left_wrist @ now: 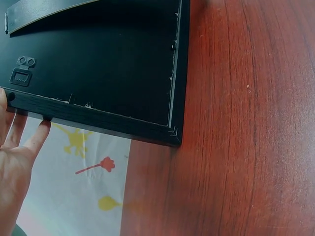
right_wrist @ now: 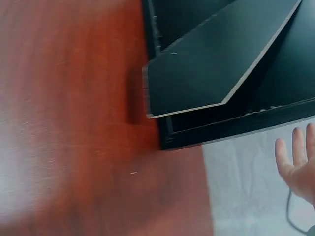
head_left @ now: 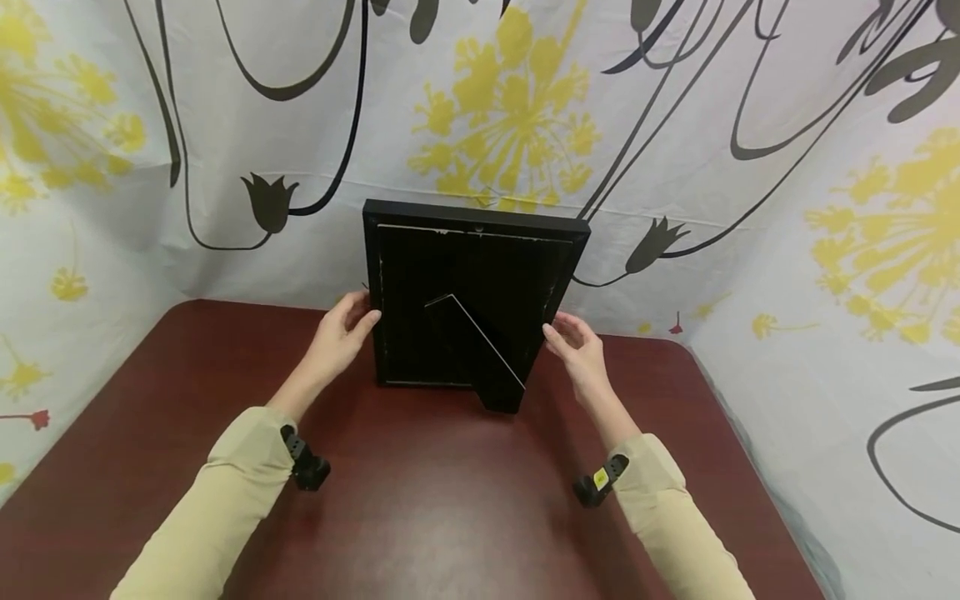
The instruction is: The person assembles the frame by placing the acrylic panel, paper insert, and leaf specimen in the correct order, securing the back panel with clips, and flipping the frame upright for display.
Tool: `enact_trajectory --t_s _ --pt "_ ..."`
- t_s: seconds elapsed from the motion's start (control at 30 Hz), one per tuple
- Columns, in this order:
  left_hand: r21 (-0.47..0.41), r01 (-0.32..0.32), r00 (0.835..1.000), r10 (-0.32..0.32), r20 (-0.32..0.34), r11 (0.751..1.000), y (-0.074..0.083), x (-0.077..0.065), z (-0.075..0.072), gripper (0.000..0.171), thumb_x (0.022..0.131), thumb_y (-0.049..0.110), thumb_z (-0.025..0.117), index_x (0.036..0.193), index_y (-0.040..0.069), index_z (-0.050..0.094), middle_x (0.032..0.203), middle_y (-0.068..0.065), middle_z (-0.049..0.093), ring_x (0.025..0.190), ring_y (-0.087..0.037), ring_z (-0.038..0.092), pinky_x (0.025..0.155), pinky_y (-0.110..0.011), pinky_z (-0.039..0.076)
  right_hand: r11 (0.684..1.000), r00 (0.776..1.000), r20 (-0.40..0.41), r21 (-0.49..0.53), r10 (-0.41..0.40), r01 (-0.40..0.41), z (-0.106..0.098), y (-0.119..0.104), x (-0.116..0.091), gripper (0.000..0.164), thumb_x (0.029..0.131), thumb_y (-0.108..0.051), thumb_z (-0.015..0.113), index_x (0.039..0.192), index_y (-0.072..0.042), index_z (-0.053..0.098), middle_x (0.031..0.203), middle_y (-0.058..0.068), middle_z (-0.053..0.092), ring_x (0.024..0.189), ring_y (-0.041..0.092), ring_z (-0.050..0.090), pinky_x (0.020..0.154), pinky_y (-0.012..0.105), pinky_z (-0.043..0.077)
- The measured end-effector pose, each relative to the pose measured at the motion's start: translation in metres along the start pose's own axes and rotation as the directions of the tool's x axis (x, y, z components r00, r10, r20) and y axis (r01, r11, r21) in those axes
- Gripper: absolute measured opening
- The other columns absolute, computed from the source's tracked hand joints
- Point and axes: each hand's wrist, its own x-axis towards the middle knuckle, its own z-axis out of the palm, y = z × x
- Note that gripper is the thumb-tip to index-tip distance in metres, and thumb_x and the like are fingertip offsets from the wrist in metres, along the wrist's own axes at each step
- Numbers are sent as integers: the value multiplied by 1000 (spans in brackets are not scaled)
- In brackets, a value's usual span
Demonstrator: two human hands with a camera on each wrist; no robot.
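A black picture frame [head_left: 420, 267] stands on the table with its back towards me, its support leg [head_left: 480, 358] angled out to the lower right. My left hand [head_left: 341, 333] holds the frame's left side, the thumb on the back edge and fingers reaching round the outer side. In the left wrist view, the left hand's fingers [left_wrist: 37, 137] touch the frame's side. My right hand [head_left: 581, 350] is at the right side. In the right wrist view, the right hand's fingers [right_wrist: 298, 147] are straight and a little apart from the frame; its thumb is out of that view.
The reddish-brown wooden table [head_left: 420, 500] has rounded far corners. A white curtain [head_left: 315, 150] with yellow and grey flower prints hangs behind it and along both sides, close behind the frame. A small metal hanger [left_wrist: 22, 73] is fixed on the frame's back.
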Motion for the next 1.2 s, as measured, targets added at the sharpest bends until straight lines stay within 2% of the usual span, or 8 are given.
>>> enact_trajectory --t_s 0.1,0.2,0.33,0.53,0.7,0.83,1.03,1.2 --pt "3 -5 1000 5 -5 1000 -4 4 0 51 97 16 43 139 -7 26 140 -29 33 129 -40 34 106 -52 33 999 999 -28 26 28 -27 -1 9 -5 26 87 -16 62 109 -8 53 88 -14 60 82 0 60 84 26 54" --pt "12 -8 1000 8 -12 1000 -16 11 -1 53 97 19 44 140 -4 26 141 -27 33 130 -38 35 106 -51 34 998 998 -4 30 61 -61 -2 16 -10 19 87 -16 62 102 -7 54 80 -13 63 77 0 63 80 26 55" --pt "0 -20 999 20 -27 1000 -29 16 0 54 96 22 46 142 0 26 143 -23 33 130 -35 36 107 -49 34 997 994 72 3 83 -83 -1 23 -14 27 88 -16 61 109 1 55 80 -12 66 79 4 65 84 32 55" --pt "5 -8 999 8 -34 1000 -29 15 1 56 96 28 45 143 3 26 144 -21 32 131 -34 34 108 -49 33 992 974 201 -93 100 -82 5 29 -17 40 87 -16 62 120 6 54 84 -14 66 86 4 64 93 46 49" --pt "27 12 999 -11 -44 1000 -27 11 3 56 96 28 45 143 4 25 146 -21 30 132 -35 32 108 -50 32 966 957 279 -259 84 -10 11 30 -19 36 83 -16 66 115 0 59 91 -5 65 80 2 60 81 34 53" --pt "14 -2 998 2 -61 1000 -28 8 5 55 96 26 46 143 5 26 143 -21 33 131 -35 35 105 -51 35 939 952 304 -334 30 77 14 29 -20 29 83 -14 67 107 1 62 92 6 67 75 4 59 67 21 48" --pt "35 -3 997 6 -77 999 -31 3 8 56 95 32 45 141 4 29 142 -21 35 129 -35 37 96 -50 44 912 952 305 -396 20 107 15 32 -25 24 84 -17 66 100 0 66 95 12 68 75 4 58 65 21 46" --pt "63 -7 995 14 -103 998 -33 -1 11 56 95 34 45 139 2 31 141 -22 35 130 -36 35 98 -51 42 908 945 327 -400 17 122 13 37 -28 25 83 -18 67 100 0 66 94 14 68 73 6 57 63 27 49"
